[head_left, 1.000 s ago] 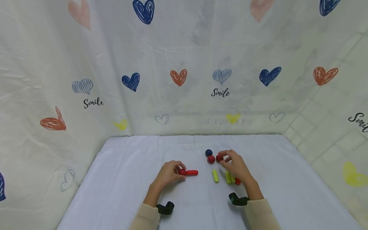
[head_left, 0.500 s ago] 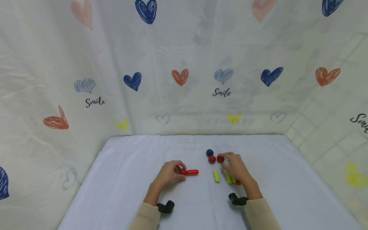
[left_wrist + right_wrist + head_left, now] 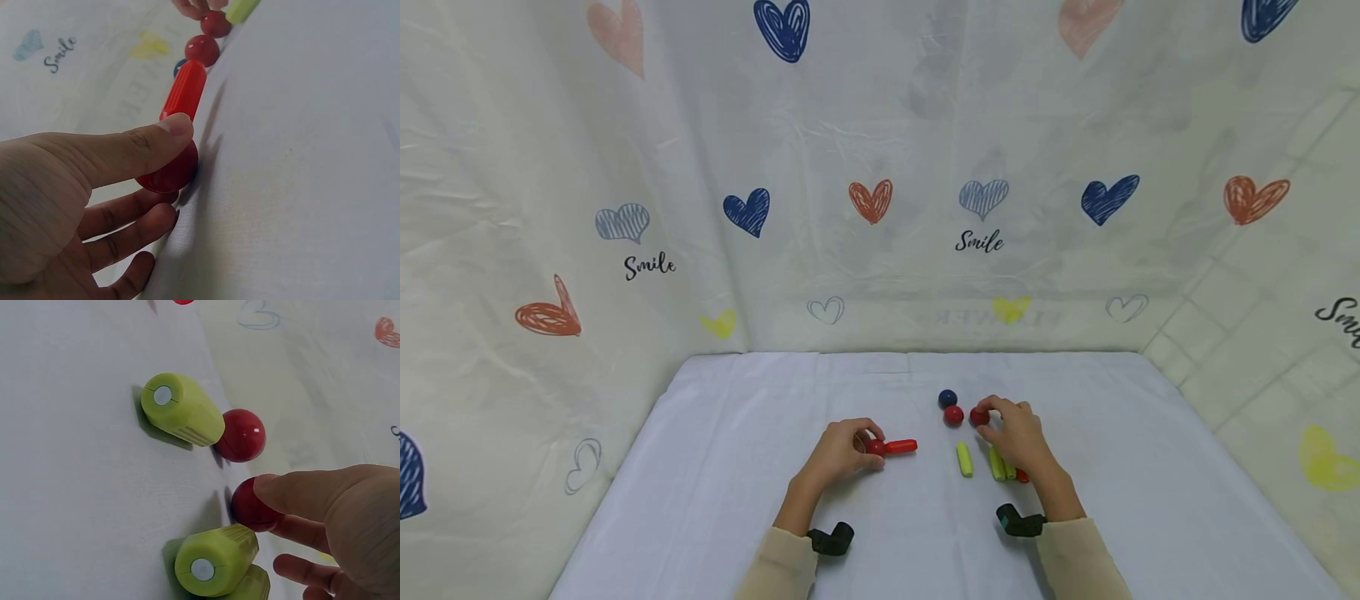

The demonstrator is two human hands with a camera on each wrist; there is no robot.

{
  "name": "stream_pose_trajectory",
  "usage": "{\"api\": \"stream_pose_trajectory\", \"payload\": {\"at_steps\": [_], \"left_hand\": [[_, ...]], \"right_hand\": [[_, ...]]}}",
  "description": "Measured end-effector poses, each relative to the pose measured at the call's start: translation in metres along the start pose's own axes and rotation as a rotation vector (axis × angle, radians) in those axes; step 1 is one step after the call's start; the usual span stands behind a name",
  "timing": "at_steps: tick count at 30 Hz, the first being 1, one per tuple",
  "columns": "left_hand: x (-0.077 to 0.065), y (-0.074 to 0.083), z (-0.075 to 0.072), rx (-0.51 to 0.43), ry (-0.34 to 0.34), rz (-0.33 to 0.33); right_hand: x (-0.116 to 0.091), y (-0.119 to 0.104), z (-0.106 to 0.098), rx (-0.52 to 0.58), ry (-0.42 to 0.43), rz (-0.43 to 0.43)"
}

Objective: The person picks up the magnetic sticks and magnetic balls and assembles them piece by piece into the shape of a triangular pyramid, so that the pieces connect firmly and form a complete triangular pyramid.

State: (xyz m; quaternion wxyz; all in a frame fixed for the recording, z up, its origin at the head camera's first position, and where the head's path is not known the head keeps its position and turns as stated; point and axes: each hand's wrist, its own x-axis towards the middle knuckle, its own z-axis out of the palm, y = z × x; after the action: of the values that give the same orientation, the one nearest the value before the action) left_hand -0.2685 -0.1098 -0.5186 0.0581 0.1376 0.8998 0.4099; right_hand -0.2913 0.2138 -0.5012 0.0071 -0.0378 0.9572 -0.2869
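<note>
Thumb and fingers of my left hand pinch a red ball on the tablecloth. A red ribbed magnetic rod extends from that ball, its near end touching it and its free end pointing right in the head view. My right hand pinches a second red ball between thumb and fingers. Left of it lie another red ball and a dark blue ball, close together. A yellow-green rod with a round silvery end lies nearby.
Beneath my right hand lie two more yellow-green rods side by side, and part of a red rod shows next to them. The white tablecloth reaches a heart-printed backdrop behind and at the sides.
The ball in my right hand has shifted slightly right, widening its gap from the other red ball. The free end of the red rod at my left hand has swung slightly away from me.
</note>
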Motion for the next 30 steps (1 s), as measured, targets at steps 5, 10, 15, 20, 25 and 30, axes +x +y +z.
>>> {"api": "stream_pose_trajectory", "payload": {"at_steps": [5, 10, 15, 20, 25, 30], "left_hand": [[0.0, 0.0, 0.0, 0.002, 0.001, -0.001], [0.0, 0.0, 0.0, -0.008, 0.0, -0.011], [0.001, -0.001, 0.001, 0.0, 0.002, -0.012], [0.001, -0.003, 0.0, 0.003, 0.002, 0.001], [0.001, -0.004, 0.0, -0.003, 0.0, 0.0], [0.001, -0.003, 0.001, -0.001, 0.002, -0.003]], "right_hand": [[0.002, 0.001, 0.004, -0.004, 0.046, 0.014], [0.003, 0.003, 0.009, -0.017, 0.102, 0.004], [0.003, 0.003, 0.01, -0.006, 0.105, 0.006], [0.004, 0.005, 0.005, 0.004, 0.088, 0.0], [0.001, 0.005, -0.004, 0.073, 0.062, -0.019], [-0.001, 0.002, -0.01, 0.172, 0.057, -0.035]]}}
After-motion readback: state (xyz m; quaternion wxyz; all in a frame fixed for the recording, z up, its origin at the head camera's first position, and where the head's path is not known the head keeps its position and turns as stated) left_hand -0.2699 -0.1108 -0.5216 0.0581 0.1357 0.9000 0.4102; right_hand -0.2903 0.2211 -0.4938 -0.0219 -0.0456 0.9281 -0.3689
